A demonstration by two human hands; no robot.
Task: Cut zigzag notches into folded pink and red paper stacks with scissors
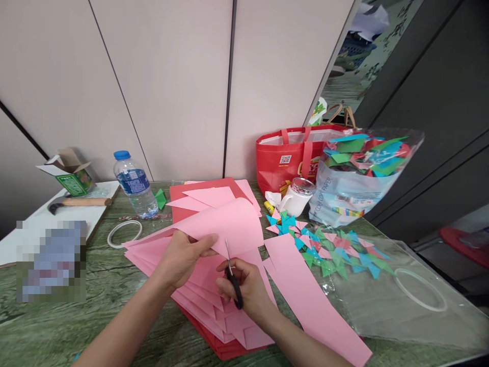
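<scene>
My left hand [182, 257] is closed on the lifted edge of a pink paper sheet [233, 224], holding it up off a stack of pink sheets [214, 311]. My right hand [246, 288] grips black-handled scissors [231, 275] with the blades pointing up into the raised sheet. A long cut pink strip [309, 295] lies just right of my right hand. Folded paper triangles [332, 250] in pink, green and blue are scattered beyond it.
On the green table [76, 316] stand a water bottle [134, 184], a white mug [296, 198], a red bag [286, 155] and a clear bag of coloured paper pieces [359, 173]. A tape ring [124, 233], a small open box [71, 171], a hammer [78, 202] and a clear plastic sheet [401, 300] are around.
</scene>
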